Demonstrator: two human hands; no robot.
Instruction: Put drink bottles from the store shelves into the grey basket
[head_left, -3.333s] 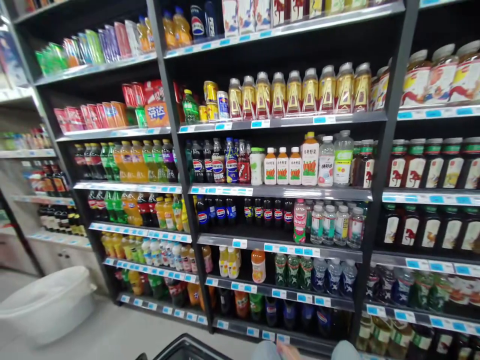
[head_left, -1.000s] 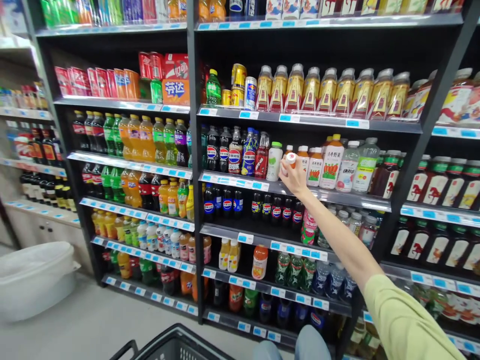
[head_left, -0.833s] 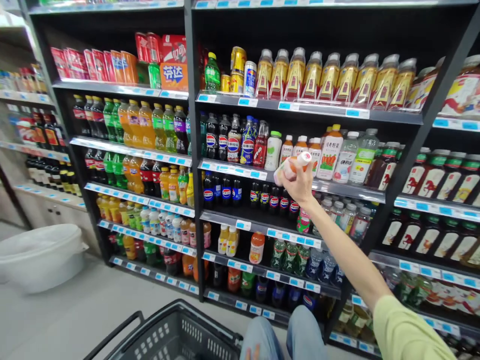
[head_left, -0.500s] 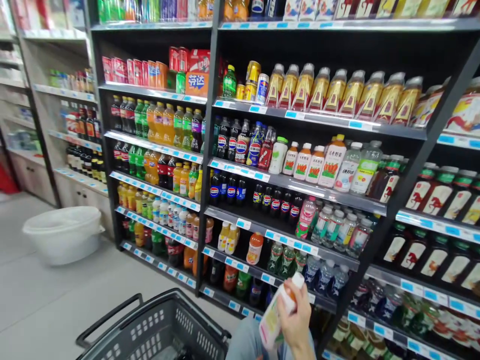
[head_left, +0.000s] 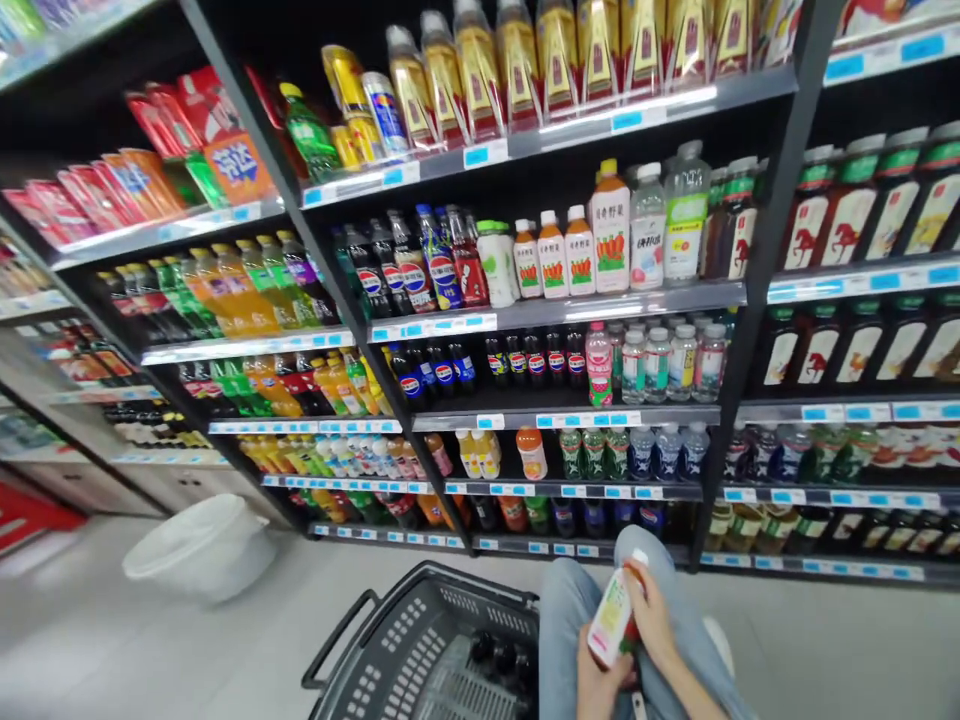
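A juice bottle (head_left: 613,617) with a white cap and a pale label marked in green, yellow and pink lies tilted above my lap. My right hand (head_left: 652,612) is closed round its upper part, just below the cap. My left hand (head_left: 598,672) grips its lower end, with some fingers hidden behind the bottle. Left of my knees stands a dark grey shopping basket (head_left: 401,622), its handle folded outward. Several dark bottles (head_left: 504,655) with black caps lie inside it.
Drink shelves (head_left: 555,418) fill the wall ahead. Carrot-label juice bottles (head_left: 553,262) stand on a middle shelf beside cola bottles (head_left: 405,268). A large white tub (head_left: 201,555) sits on the floor at left. My jean-clad knees (head_left: 570,600) are beside the basket.
The view has swung right and tilted, showing more of the basket and my lap. The bottle is now lower over my legs, and my left hand has come into view on its bottom end.
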